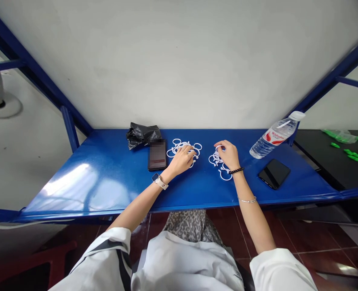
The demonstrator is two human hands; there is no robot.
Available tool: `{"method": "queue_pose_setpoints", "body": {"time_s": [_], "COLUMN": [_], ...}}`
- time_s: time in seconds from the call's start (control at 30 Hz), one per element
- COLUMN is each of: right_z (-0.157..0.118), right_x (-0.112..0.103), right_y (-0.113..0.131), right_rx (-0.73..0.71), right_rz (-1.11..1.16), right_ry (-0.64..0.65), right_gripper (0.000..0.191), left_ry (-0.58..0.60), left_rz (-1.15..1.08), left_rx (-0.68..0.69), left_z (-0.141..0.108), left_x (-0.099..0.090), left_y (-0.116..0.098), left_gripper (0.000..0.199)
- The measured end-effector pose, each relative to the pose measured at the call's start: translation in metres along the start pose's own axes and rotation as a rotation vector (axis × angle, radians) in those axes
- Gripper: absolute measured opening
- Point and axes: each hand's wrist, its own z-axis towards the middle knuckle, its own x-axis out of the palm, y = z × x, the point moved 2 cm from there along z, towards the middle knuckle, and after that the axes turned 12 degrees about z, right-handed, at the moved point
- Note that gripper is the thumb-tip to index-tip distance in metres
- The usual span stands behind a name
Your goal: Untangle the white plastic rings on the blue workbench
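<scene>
A pile of white plastic rings (170,153), each with a gap and small knobbed ends, lies left of the middle of the blue table. My left hand (181,160) rests over this pile with its fingers bent and apart, touching the rings; its thumb is hidden. Farther right, my right hand (228,153) pinches one white ring (217,147) between thumb and fingertips. Beneath and beside that hand is a smaller group of white rings (225,175), lying loosely together on the table.
A black phone (157,156) and a crumpled black plastic bag (140,135) lie left of the rings. To the right are a water bottle (275,136) and another phone (274,173). Green pieces (352,154) lie on a black table. Blue posts flank the blue tabletop (106,169).
</scene>
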Motion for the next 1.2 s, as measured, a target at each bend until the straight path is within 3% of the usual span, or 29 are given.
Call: {"method": "queue_pose_setpoints", "body": {"time_s": [0.1,0.17,0.27,0.43,0.53,0.93,1.2], "right_z": [-0.001,-0.002,-0.006,-0.016,-0.019,-0.019,-0.021], "right_x": [-0.001,0.002,0.014,0.039,0.045,0.043,0.042], "right_y": [0.005,0.01,0.018,0.03,0.032,0.03,0.036], "right_rx": [0.0,0.001,-0.025,-0.061,-0.064,-0.088,-0.079], "right_rz": [0.181,0.273,0.332,0.282,0.245,0.211,0.325], "right_ry": [-0.087,-0.068,0.035,0.217,0.277,0.321,0.348], "right_gripper": [0.025,0.025,0.03,0.061,0.067,0.061,0.049], "left_ry": [-0.034,-0.053,-0.069,-0.076,-0.07,-0.134,-0.095], "left_rz": [-0.033,-0.077,-0.154,-0.236,-0.257,-0.363,-0.462], "left_rx": [0.022,0.029,0.035,0.016,0.015,-0.071,-0.19], "left_z": [0.0,0.001,0.002,0.002,0.002,0.003,0.002], "left_x": [-0.001,-0.002,-0.003,-0.003,-0.004,-0.005,-0.008], "left_y": [-0.002,-0.002,-0.003,-0.002,-0.002,-0.001,0.0], "left_gripper": [0.028,0.027,0.024,0.023,0.026,0.039,0.044]}}
